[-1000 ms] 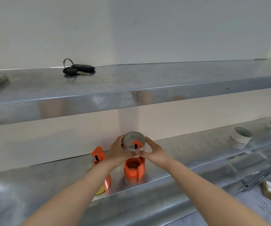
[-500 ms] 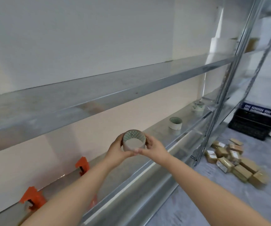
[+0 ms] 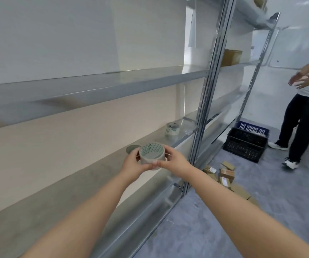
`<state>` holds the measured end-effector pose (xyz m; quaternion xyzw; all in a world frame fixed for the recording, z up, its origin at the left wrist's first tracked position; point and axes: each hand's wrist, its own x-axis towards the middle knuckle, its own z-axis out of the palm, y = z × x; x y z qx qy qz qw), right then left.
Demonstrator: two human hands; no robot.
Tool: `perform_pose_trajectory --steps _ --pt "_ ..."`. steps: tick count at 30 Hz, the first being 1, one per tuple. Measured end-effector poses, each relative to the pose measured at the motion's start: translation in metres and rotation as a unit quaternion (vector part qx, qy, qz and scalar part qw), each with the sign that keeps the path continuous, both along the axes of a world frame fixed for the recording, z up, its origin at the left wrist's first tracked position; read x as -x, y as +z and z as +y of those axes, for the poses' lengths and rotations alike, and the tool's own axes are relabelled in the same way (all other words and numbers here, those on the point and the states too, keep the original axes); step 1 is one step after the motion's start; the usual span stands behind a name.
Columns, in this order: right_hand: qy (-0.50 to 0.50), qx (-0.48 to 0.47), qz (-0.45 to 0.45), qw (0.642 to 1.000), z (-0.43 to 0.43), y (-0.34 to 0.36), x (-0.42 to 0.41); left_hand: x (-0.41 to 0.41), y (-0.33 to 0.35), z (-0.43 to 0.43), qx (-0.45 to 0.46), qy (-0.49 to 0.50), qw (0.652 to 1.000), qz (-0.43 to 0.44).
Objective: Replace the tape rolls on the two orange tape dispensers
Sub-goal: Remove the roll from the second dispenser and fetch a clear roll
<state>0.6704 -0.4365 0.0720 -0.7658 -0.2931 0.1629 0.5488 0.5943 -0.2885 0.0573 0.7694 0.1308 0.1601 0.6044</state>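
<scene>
I hold a tape roll [image 3: 151,152] with a green-patterned core in both hands, above the lower metal shelf [image 3: 86,175]. My left hand [image 3: 132,163] grips its left side and my right hand [image 3: 175,162] grips its right side. Just behind my left hand, another tape roll [image 3: 131,148] rests on the shelf, mostly hidden. A third roll [image 3: 172,128] stands farther right on the same shelf. The orange tape dispensers are out of view.
A metal upright post [image 3: 204,101] ends the shelf unit at the right. Several small cardboard boxes [image 3: 227,174] lie on the grey floor. A black crate [image 3: 245,144] stands beyond them. Another person [image 3: 302,116] stands at the far right.
My view has swung right along the shelf with the roll held in both hands. The orange dispensers have left the frame, and the crate and the other person have come into view.
</scene>
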Motion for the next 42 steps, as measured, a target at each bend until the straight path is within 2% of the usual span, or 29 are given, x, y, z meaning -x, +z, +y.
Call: perform_pose_trajectory --steps 7,10,14,18,23,26,31,42 --pt "0.050 0.061 -0.007 0.997 -0.009 -0.023 -0.128 -0.114 -0.025 -0.012 -0.043 0.026 0.998 0.045" --pt "0.049 0.079 -0.004 0.996 -0.004 -0.023 -0.144 -0.129 -0.027 -0.005 -0.067 0.026 0.996 0.060" --pt "0.070 0.093 -0.009 0.993 0.019 -0.031 -0.207 -0.189 -0.035 0.016 -0.102 0.036 0.991 0.076" --pt "0.094 0.110 -0.005 0.990 0.039 -0.047 -0.250 -0.226 -0.048 0.026 -0.154 0.079 0.980 0.100" --pt "0.142 0.142 -0.002 0.980 0.062 -0.072 -0.284 -0.253 -0.077 0.037 -0.214 0.138 0.947 0.196" --pt "0.170 0.151 -0.017 0.974 0.074 -0.087 -0.298 -0.264 -0.092 0.038 -0.212 0.181 0.931 0.237" --pt "0.216 0.165 -0.003 0.962 0.090 -0.102 -0.319 -0.281 -0.107 0.043 -0.249 0.189 0.898 0.310" --pt "0.247 0.193 -0.007 0.950 0.107 -0.119 -0.343 -0.295 -0.117 0.046 -0.252 0.208 0.874 0.360"
